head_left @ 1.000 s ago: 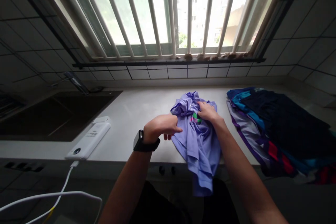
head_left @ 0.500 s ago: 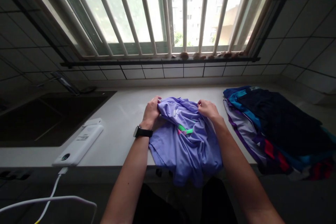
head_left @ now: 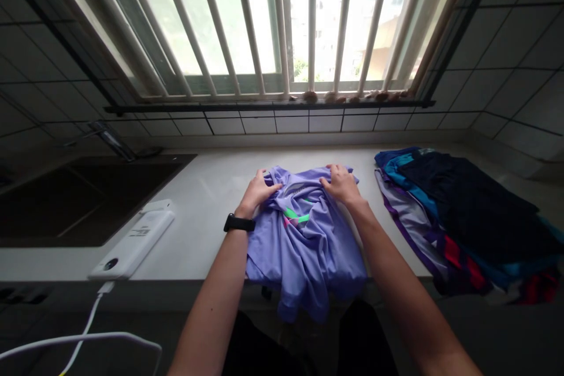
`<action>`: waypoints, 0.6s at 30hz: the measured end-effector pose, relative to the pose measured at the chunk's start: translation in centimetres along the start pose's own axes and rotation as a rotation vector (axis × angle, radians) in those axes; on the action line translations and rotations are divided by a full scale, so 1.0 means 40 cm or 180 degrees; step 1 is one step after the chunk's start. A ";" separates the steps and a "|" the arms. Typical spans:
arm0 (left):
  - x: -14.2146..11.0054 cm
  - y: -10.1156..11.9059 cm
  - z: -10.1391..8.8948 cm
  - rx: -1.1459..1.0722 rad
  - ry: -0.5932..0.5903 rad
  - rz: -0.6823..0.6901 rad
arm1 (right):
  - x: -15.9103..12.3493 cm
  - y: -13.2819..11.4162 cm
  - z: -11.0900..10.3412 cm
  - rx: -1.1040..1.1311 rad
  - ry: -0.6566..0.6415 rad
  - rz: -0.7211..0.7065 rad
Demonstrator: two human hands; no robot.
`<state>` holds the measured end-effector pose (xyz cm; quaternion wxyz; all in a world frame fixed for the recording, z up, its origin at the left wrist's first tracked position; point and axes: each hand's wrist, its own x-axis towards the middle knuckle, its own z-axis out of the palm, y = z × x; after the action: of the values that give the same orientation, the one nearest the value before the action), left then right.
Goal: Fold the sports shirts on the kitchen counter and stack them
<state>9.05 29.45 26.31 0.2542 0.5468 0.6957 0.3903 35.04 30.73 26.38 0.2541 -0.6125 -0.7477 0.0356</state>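
pinching purple shirt (head_left: 311,247) at far edge with left hand (head_left: 257,192) and right hand (head_left: 343,185), probably against slipping off worktop (head_left: 207,205).

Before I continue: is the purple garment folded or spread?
Partly spread, not neatly folded: the purple garment is rumpled, its near end hanging over the counter edge.

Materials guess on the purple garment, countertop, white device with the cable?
Purple garment: thin, fairly smooth fabric, drapes in soft folds; possibly synthetic, fibre can't be told.
Countertop: hard white slab, smooth with faint glare; stone or laminate, unclear.
White device: likely moulded plastic, given rounded edges and an even surface.
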 end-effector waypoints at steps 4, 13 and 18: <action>-0.007 -0.004 -0.008 -0.1487 -0.0819 0.0338 | 0.004 0.004 0.000 -0.0098 0.0310 0.0777; -0.004 0.030 -0.018 -0.2895 -0.0928 -0.0273 | 0.021 0.046 -0.011 0.0984 -0.0670 0.0356; -0.008 0.037 -0.019 -0.2879 -0.0752 -0.0596 | 0.023 0.029 -0.038 0.2676 -0.0643 0.0328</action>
<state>9.38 29.08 27.90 0.5782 0.3569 0.4687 0.5645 36.62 31.49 27.60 0.4049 -0.4857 -0.6577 0.4093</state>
